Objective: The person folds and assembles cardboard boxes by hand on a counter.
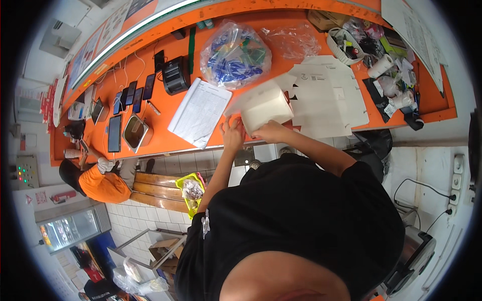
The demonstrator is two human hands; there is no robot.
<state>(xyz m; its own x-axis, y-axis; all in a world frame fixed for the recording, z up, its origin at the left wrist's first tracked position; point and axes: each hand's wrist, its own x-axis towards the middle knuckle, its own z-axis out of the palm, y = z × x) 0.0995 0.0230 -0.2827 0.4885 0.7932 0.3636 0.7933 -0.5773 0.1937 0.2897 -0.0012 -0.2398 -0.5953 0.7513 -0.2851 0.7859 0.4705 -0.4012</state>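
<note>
A paperboard box point(263, 107), white inside and partly folded up, lies at the counter's front edge with its lid flap raised and blurred. My right hand point(272, 131) grips the box's near wall, its fingers curled over the edge. At the near left corner is my left hand point(233, 133), its fingers bent beside the box's side; whether it pinches the board is hidden. Flat white box blanks point(324, 101) lie stacked just right of the box. To the left rests an open notebook point(200, 113) with ruled, written pages.
A clear plastic bag point(236, 56) of colourful packets stands behind the box. Phones point(137, 99), a black printer point(176, 75) and a metal container point(137, 133) occupy the orange counter's left. A basket point(345, 46) and clutter fill its right. A person in orange point(103, 182) sits at far left.
</note>
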